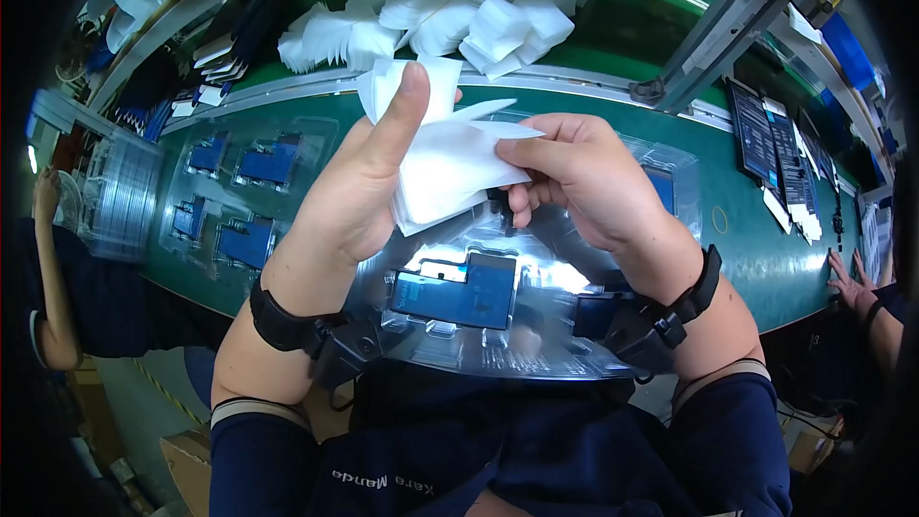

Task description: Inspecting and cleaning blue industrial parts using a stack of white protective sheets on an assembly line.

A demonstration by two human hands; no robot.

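Observation:
My left hand (349, 187) holds a bunch of thin white sheets (445, 168), its thumb raised along their left side. At their right edge, my right hand (603, 177) pinches the corner of a sheet between thumb and fingers. Some sheets fan apart at the top. Under my hands lies a clear plastic tray (536, 354) with moulded pockets. A flat, blue-wrapped L-shaped part (455, 297) sits in it, and another blue part (598, 314) is partly hidden by my right wrist. Both wrists wear black straps with small devices.
Loose white sheets (431, 14) heap on the shelf behind. Another clear tray (215, 191) with several blue parts lies left, beside stacked trays (124, 191). Dark printed pieces (766, 148) and a rubber band (719, 219) lie right. A co-worker's hands (852, 278) rest at the right edge.

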